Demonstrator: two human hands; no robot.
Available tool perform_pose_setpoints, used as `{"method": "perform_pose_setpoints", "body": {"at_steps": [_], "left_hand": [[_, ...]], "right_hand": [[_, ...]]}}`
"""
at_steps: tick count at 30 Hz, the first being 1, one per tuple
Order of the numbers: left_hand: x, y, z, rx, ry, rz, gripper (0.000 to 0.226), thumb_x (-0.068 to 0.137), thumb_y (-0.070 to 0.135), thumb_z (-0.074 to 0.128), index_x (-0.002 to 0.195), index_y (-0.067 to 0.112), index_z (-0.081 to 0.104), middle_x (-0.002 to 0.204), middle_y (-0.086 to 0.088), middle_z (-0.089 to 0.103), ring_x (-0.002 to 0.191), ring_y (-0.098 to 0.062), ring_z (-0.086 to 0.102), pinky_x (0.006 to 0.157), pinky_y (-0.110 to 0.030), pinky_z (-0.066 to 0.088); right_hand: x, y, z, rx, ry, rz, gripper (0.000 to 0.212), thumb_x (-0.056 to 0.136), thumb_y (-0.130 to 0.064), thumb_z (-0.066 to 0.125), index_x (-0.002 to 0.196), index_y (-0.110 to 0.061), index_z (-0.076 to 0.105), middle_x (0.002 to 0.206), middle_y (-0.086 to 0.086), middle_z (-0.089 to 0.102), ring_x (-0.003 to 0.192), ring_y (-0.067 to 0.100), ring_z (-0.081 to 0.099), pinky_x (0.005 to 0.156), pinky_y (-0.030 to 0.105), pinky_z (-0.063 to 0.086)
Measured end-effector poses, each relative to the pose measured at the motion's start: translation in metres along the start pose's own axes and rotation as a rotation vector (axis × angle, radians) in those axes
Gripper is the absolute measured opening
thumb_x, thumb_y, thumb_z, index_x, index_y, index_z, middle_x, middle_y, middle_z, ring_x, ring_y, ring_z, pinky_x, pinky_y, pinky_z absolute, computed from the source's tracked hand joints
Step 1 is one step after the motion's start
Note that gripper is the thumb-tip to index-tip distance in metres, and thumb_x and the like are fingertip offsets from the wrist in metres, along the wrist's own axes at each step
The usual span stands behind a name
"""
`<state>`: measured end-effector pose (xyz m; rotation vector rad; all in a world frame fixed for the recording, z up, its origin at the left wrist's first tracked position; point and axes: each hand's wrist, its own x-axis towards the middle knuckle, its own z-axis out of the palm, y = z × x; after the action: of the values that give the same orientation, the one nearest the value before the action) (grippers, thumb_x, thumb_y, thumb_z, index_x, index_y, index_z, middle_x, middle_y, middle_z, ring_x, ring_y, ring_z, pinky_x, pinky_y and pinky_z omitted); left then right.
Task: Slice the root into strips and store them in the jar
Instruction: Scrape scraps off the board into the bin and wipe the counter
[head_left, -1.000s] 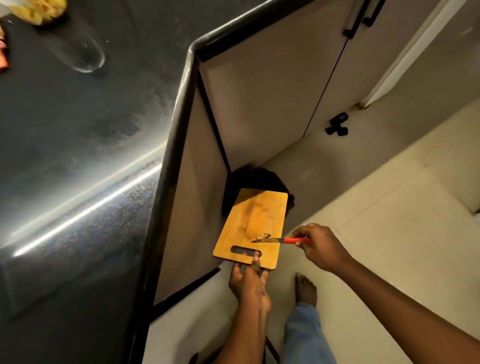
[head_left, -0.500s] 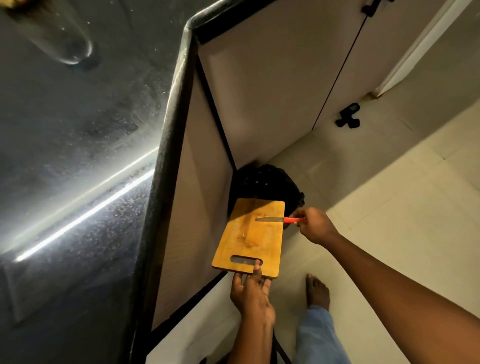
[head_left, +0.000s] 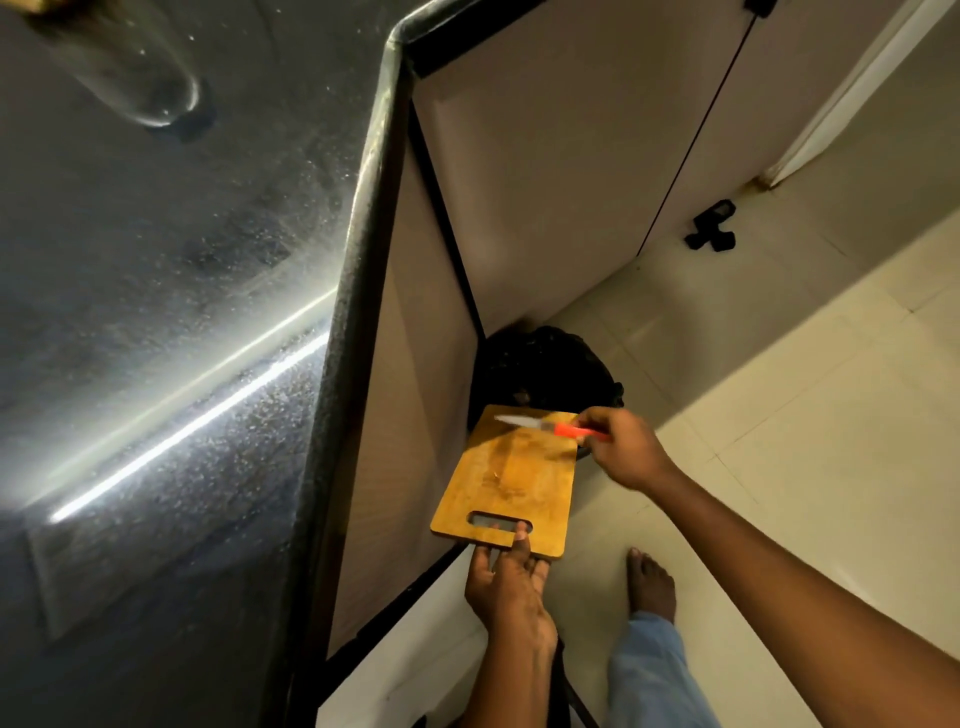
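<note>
My left hand (head_left: 506, 582) grips the wooden cutting board (head_left: 511, 480) by its handle end, thumb over the slot, holding it out below the counter edge over a black bin bag (head_left: 545, 364). My right hand (head_left: 621, 447) holds a knife (head_left: 545, 426) by its red handle, the blade lying across the board's far end. The board's surface looks almost bare, with faint marks. A clear glass jar (head_left: 140, 73) lies blurred at the top left on the dark counter (head_left: 156, 312), something yellow at its upper edge.
Beige cabinet doors (head_left: 571, 156) with black handles stand behind the bin bag. A black object (head_left: 711, 228) lies on the tiled floor (head_left: 805, 415). My bare foot (head_left: 649, 587) and a blue trouser leg are below the board.
The knife has slid from near the board's handle slot to its far end. The scraps that lay on the board are gone. The view has tilted down slightly.
</note>
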<state>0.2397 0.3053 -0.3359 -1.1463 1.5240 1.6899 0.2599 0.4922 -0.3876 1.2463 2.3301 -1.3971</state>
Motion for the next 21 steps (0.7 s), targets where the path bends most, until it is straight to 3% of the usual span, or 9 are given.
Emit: {"method": "perform_pose_setpoints", "body": {"at_steps": [2,4,8,11,16,21], "left_hand": [[-0.002,0.001,0.003,0.003,-0.009,0.001,0.051,0.083,-0.008,0.070,0.131,0.004,0.057,0.087,-0.010,0.072,0.082,-0.023,0.069,0.060,-0.035,0.055],[-0.002,0.001,0.005,0.013,-0.016,0.012,0.048,0.083,-0.007,0.070,0.128,0.004,0.059,0.089,-0.009,0.072,0.081,-0.022,0.070,0.061,-0.035,0.056],[-0.005,0.002,0.005,0.036,-0.042,0.025,0.044,0.083,-0.006,0.071,0.125,0.004,0.061,0.087,-0.007,0.073,0.081,-0.021,0.070,0.059,-0.033,0.058],[-0.008,0.003,0.002,0.050,-0.056,0.035,0.043,0.082,-0.006,0.071,0.123,0.005,0.062,0.088,-0.009,0.074,0.084,-0.023,0.071,0.053,-0.029,0.059],[-0.014,-0.001,-0.004,0.084,-0.063,0.028,0.045,0.080,-0.005,0.073,0.122,0.008,0.063,0.097,-0.013,0.074,0.090,-0.029,0.072,0.060,-0.035,0.061],[-0.018,-0.002,-0.009,0.075,-0.058,0.012,0.042,0.080,-0.006,0.073,0.118,0.010,0.066,0.098,-0.014,0.075,0.091,-0.030,0.072,0.056,-0.034,0.061]], "right_hand": [[-0.032,-0.006,0.002,-0.044,-0.095,-0.088,0.024,0.086,-0.005,0.058,0.094,-0.025,0.069,0.080,-0.011,0.063,0.067,0.001,0.056,0.055,0.012,0.040],[-0.055,-0.004,0.007,-0.113,-0.131,-0.124,0.022,0.087,-0.009,0.060,0.098,-0.025,0.070,0.086,-0.011,0.062,0.073,0.002,0.054,0.058,0.013,0.038],[-0.057,0.011,0.015,-0.103,-0.013,-0.093,0.020,0.087,-0.009,0.062,0.101,-0.020,0.072,0.094,-0.002,0.067,0.079,0.009,0.055,0.061,0.013,0.036],[-0.038,0.014,0.019,-0.106,0.079,-0.062,0.020,0.087,-0.008,0.060,0.103,-0.013,0.072,0.096,0.003,0.070,0.081,0.017,0.060,0.064,0.021,0.039],[-0.001,0.023,0.027,-0.134,0.106,0.056,0.021,0.090,-0.009,0.057,0.104,-0.014,0.070,0.091,0.007,0.069,0.073,0.019,0.057,0.060,0.024,0.036],[0.028,0.033,0.027,-0.172,0.133,0.158,0.024,0.086,-0.004,0.052,0.101,-0.013,0.068,0.094,0.011,0.066,0.079,0.025,0.059,0.062,0.031,0.047]]}}
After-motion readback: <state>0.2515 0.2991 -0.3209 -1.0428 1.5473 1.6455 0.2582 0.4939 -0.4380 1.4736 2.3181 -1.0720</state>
